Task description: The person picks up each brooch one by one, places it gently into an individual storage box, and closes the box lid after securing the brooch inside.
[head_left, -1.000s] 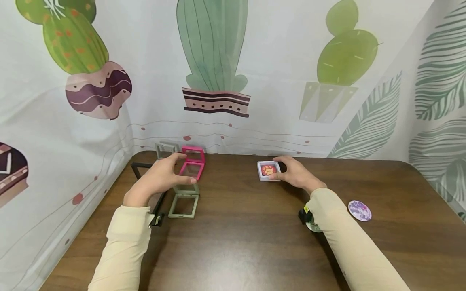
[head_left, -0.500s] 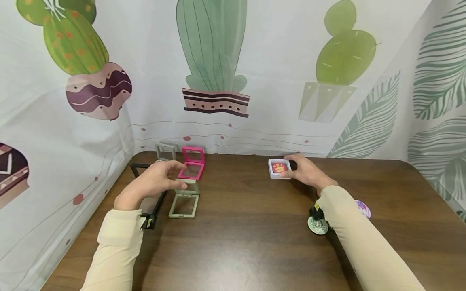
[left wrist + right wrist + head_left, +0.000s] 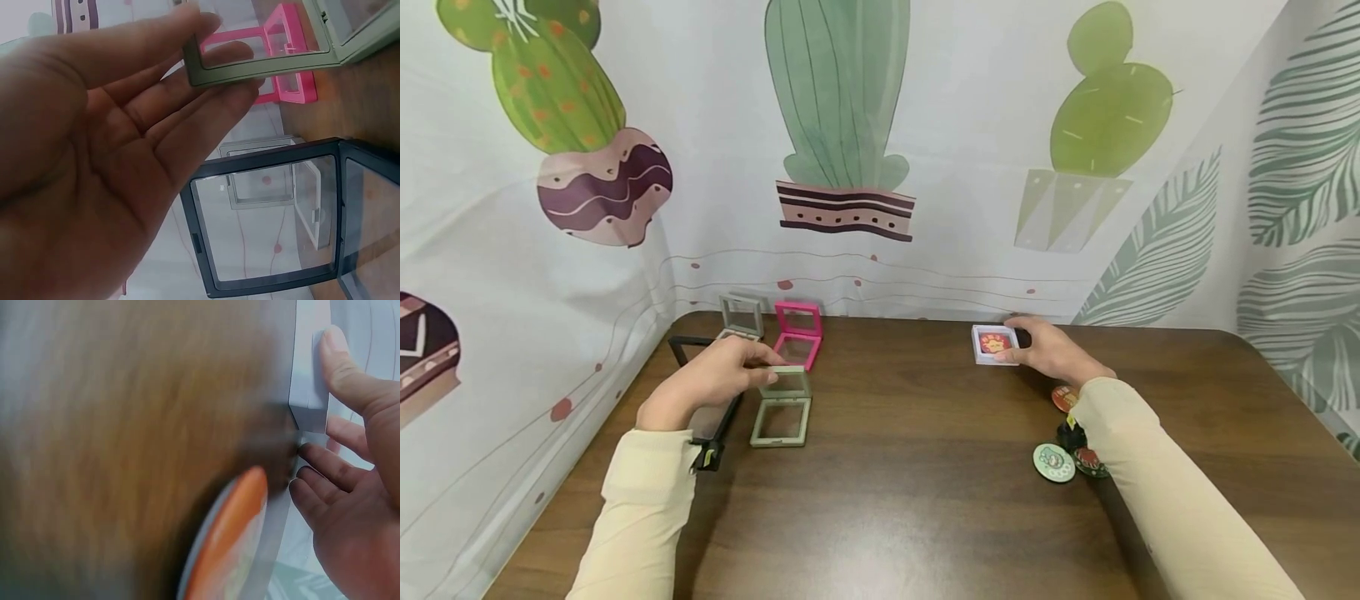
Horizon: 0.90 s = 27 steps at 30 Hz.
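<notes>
My left hand (image 3: 718,371) is at the upright lid of an open green display frame (image 3: 781,422), with thumb and fingers pinching the lid's edge. The left wrist view shows the lid's corner between the thumb and the fingers. At the back right, my right hand (image 3: 1056,350) grips the right side of a white square display frame (image 3: 996,345). A red badge with a yellow star shape shows inside that frame. Seen from the right wrist, the thumb lies along the frame's white edge (image 3: 310,375), and the other fingers reach round its far side.
Behind the green frame stand open pink (image 3: 797,321), grey (image 3: 742,315) and black (image 3: 269,219) display frames. Round badges lie near my right forearm: a light green one (image 3: 1054,462), a dark green and red one (image 3: 1092,463), and an orange-red one (image 3: 1064,398).
The right hand has slid the white frame rightward along the table. My left hand has moved left and down onto the green frame's lid, and that frame has shifted slightly.
</notes>
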{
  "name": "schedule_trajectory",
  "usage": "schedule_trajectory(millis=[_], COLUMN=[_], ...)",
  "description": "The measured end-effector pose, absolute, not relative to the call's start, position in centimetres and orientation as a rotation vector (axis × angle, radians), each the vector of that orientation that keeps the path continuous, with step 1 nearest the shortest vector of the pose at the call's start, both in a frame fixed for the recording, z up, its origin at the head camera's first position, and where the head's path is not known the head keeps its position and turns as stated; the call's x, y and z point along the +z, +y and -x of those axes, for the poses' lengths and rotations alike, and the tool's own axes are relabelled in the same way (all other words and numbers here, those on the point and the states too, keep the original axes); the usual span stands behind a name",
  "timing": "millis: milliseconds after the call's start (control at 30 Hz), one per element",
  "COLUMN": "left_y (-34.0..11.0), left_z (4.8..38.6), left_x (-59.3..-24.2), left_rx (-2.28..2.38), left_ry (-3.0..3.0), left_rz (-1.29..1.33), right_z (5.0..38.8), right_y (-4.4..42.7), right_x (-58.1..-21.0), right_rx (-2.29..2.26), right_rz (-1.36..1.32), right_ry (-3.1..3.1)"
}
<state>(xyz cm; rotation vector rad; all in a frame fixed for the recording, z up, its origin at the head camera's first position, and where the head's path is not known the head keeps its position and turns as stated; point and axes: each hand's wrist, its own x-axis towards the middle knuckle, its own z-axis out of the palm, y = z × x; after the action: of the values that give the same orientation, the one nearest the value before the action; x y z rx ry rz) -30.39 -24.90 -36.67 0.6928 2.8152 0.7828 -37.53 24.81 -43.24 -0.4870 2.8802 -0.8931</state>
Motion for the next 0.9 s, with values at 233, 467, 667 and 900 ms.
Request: schedule_trajectory(millis=[233, 467, 667, 900], left_y=[-24.3, -23.2, -22.3, -20.7], left_z=[30.4, 30.7, 30.9, 31.4], left_x=[-36.9, -37.3, -37.8, -38.5], left_rx=[0.799, 0.801, 0.804, 0.820], left_ry=[2.866, 2.903, 2.938, 2.990], left_rz=[-0.699, -0.640, -0.634, -0.695], right_z=[37.5, 36.9, 36.6, 36.0], right_y=[26.2, 28.0, 29.8, 31.3], right_x=[-43.2, -43.0, -43.2, -43.1], right_rx=[-0.911, -0.921, -0.892, -0.847], right_rz=[0.477, 0.431, 0.391, 0.326], right_ry=[2.886, 2.896, 2.907, 2.913])
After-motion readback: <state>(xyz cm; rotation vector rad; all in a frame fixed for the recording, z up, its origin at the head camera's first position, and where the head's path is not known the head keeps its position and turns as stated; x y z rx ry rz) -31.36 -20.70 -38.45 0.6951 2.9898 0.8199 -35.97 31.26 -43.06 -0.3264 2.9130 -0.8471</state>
